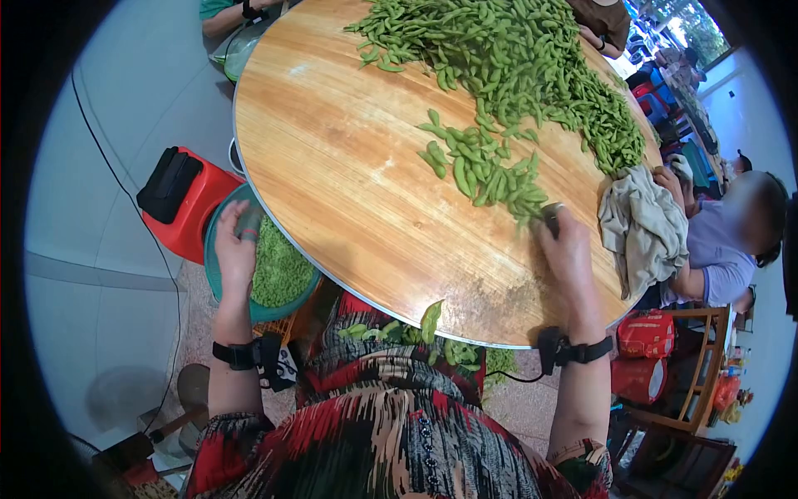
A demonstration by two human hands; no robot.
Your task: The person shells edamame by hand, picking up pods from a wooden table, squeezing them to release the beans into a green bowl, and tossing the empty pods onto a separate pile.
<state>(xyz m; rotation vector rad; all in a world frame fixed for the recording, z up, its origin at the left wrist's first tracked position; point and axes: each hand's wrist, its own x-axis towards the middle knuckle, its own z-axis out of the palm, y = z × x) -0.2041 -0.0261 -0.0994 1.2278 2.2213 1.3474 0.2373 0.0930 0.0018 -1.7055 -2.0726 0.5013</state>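
My left hand [236, 249] is over the rim of a green basin [214, 279] filled with small shelled green beans [278, 270]. Its fingers are slightly apart, one wearing a greenish band, and I see nothing held. My right hand [570, 249] is low over the round wooden table [357, 216], its fingers curled in, with a dark cover on one. It borders the near end of a small group of green soybean pods [499, 179]; whatever its fingers hold is hidden. Some loose pods and empty shells [391, 333] lie on my lap by the table edge.
A large heap of pods [515, 66] covers the far side. A crumpled grey cloth [644, 220] hangs at the right edge, beside a person in a lilac shirt [723, 258]. A red stool [187, 216] with a black bag [170, 185] stands left. Other people sit across.
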